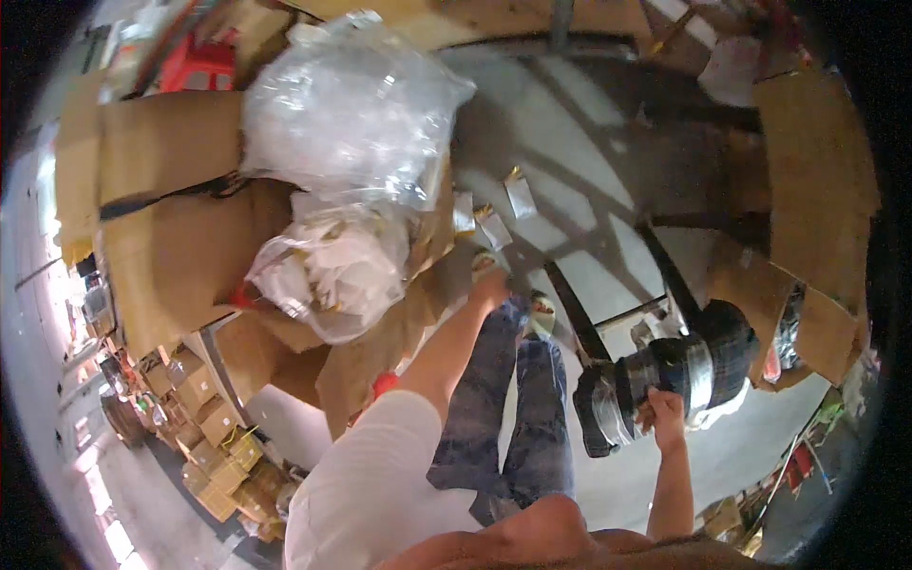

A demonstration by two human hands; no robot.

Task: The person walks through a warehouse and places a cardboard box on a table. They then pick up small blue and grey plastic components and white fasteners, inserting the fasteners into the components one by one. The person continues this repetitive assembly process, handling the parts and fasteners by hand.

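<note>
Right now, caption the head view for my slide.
Right hand at a black bundle banded with clear wrap, left hand stretched forward, white packets on the floor beyond.

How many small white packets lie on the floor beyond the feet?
3: the left packet, the middle packet, lowest in view, and the right packet, highest. Others may be hidden.

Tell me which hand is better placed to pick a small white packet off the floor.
Probably the left hand: it is close to the small white packets, while the right hand is farther off, at the black taped bundle.
</note>
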